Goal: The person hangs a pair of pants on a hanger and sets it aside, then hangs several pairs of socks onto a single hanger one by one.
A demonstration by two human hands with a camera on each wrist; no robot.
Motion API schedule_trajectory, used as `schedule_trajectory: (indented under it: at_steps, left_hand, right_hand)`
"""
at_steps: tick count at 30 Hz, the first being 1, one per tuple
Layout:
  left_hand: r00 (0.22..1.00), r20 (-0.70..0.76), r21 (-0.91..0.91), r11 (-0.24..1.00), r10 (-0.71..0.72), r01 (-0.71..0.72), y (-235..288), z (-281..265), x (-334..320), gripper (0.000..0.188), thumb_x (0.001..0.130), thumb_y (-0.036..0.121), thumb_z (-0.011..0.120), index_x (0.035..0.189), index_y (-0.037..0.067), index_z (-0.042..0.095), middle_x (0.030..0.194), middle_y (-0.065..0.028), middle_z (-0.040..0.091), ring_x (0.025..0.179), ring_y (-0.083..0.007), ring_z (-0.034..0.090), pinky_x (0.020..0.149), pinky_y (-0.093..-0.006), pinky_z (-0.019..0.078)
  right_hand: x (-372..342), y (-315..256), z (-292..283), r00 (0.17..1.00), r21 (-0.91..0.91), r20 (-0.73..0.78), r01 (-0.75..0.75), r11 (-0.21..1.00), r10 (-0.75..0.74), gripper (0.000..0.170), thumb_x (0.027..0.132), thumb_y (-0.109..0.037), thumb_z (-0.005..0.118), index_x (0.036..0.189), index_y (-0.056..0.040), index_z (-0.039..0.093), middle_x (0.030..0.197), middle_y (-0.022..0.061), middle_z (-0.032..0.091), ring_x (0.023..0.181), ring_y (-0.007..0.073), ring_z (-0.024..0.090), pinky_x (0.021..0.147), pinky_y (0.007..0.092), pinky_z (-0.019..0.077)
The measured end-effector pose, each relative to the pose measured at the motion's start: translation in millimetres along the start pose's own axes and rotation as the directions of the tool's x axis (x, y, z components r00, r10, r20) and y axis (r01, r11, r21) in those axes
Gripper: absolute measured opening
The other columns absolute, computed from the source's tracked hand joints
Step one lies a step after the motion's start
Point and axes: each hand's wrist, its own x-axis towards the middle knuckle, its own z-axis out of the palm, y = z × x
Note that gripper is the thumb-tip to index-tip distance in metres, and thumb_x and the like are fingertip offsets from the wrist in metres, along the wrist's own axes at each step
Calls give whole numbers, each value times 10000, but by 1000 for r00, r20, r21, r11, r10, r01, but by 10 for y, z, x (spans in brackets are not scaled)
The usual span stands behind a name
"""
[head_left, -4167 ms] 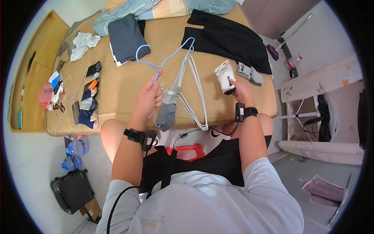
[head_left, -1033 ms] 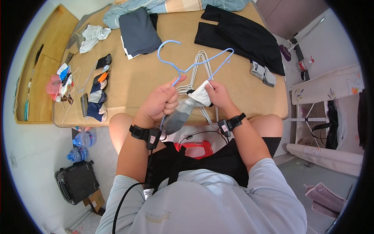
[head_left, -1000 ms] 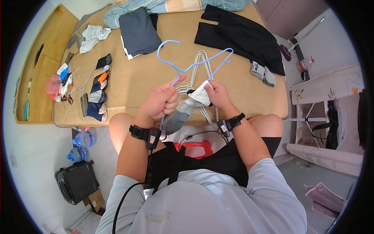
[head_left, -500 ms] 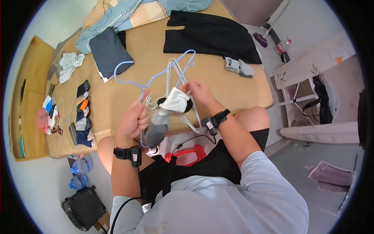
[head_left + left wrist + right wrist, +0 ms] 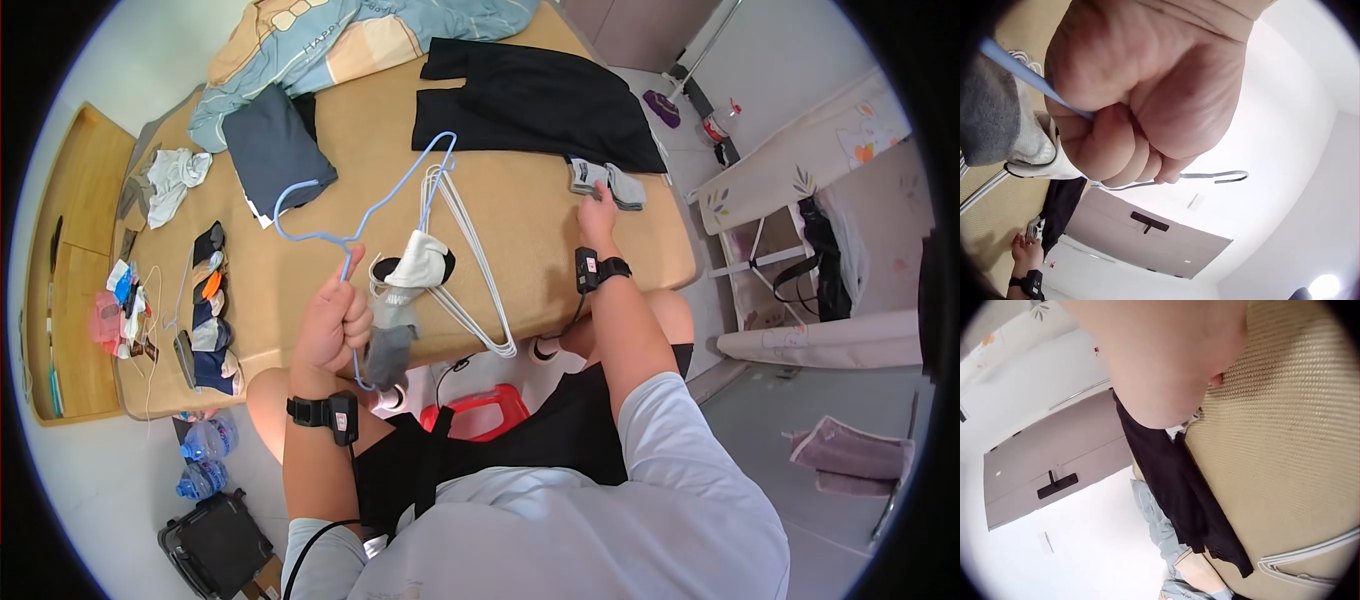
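My left hand (image 5: 336,318) grips a blue clothes hanger (image 5: 345,240) near its neck, holding it up over the bed edge. On the hanger's lower bar hang a grey sock (image 5: 392,345) and a white sock with black parts (image 5: 420,260). In the left wrist view my curled fingers wrap the blue wire, the grey sock (image 5: 988,112) beside them. My right hand (image 5: 598,218) reaches to a pair of folded light-grey socks (image 5: 625,188) on the bed, fingertips right at the nearer one. Its fingers are mostly hidden in the right wrist view, so I cannot tell whether they pinch it.
White wire hangers (image 5: 478,270) lie mid-bed. Black trousers (image 5: 540,105) lie behind, with a folded dark-grey garment (image 5: 275,145) at far left. A row of socks (image 5: 210,320) and a phone (image 5: 184,360) lie left. A red plastic stool (image 5: 500,405) stands below the edge.
The right hand has let go of the white sock, now hanging beside the grey one, and moved right to the folded grey socks. The left hand has kept its grip on the hanger.
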Motion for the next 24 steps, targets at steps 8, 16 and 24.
schedule_trajectory:
  at_steps: [8, 16, 24]
  left_hand:
    - [1000, -10, 52, 999, 16, -15, -22, -14, 37, 513, 1068, 260, 440, 1552, 176, 291, 665, 60, 269, 498, -54, 226, 434, -201, 178]
    - [1000, -21, 28, 1000, 10, -10, 0, 20, 51, 488, 1067, 235, 446, 1532, 155, 325, 661, 59, 273, 506, -52, 247, 442, -203, 189]
    - [1000, 24, 12, 1000, -20, 20, -24, 46, 69, 476, 1068, 251, 448, 1520, 152, 340, 663, 58, 275, 512, -53, 255, 449, -204, 203]
  right_hand:
    - [-101, -28, 23, 984, -134, -38, 170, 976, -176, 403, 816, -72, 610, 1216, -65, 654, 1195, 204, 593, 1157, 325, 555, 1020, 378, 429]
    - [-491, -749, -178, 913, 8, -147, 386, 923, -381, 234, 807, 62, 594, 1006, -22, 682, 922, 92, 663, 808, 193, 629, 751, 305, 509]
    - [-846, -1211, -403, 901, 354, 120, 353, 866, -416, 126, 914, -20, 631, 1038, -33, 652, 884, -2, 646, 755, 85, 594, 680, 229, 482]
